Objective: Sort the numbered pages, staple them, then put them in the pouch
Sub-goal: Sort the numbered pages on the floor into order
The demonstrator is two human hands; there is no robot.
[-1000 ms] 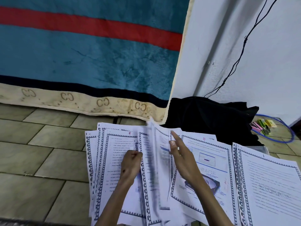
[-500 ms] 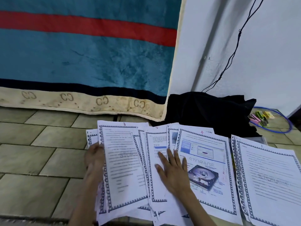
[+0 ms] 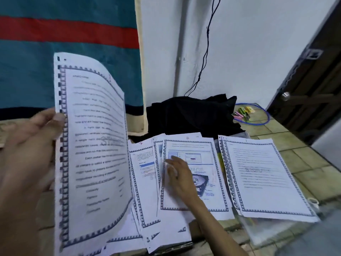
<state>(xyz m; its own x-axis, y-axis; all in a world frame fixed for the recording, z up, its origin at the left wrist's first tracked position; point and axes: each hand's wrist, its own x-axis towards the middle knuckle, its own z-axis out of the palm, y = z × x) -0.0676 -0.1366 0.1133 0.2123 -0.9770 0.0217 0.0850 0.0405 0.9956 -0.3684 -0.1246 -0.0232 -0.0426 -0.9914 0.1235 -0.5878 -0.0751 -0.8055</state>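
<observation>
left hand (image 3: 27, 148): right up near the camera, thumb pinching the left edge of 1 raised page (image 3: 92, 145), which curves upright with its printed face toward us
right hand (image 3: 181, 177): fingers straight, pressing flat on the illustrated page (image 3: 206, 182) marked 4 in red
loose pages (image 3: 145, 182): fanned out overlapping on the floor under and left of that hand
separate stack (image 3: 265, 178): just right of the fan, lying partly on a clear plastic pouch (image 3: 262, 231)
floor (image 3: 299, 154): greenish tiles, grimy joints
black cloth (image 3: 191, 115): heaped behind the pages by the wall
blue hoop (image 3: 265, 115): right of the cloth, small colourful bits inside it
blanket (image 3: 64, 43): teal with 1 red stripe, hanging far left
wall (image 3: 258, 43): white, black cable (image 3: 206, 43) running down it
door (image 3: 313, 80): dark, far right
</observation>
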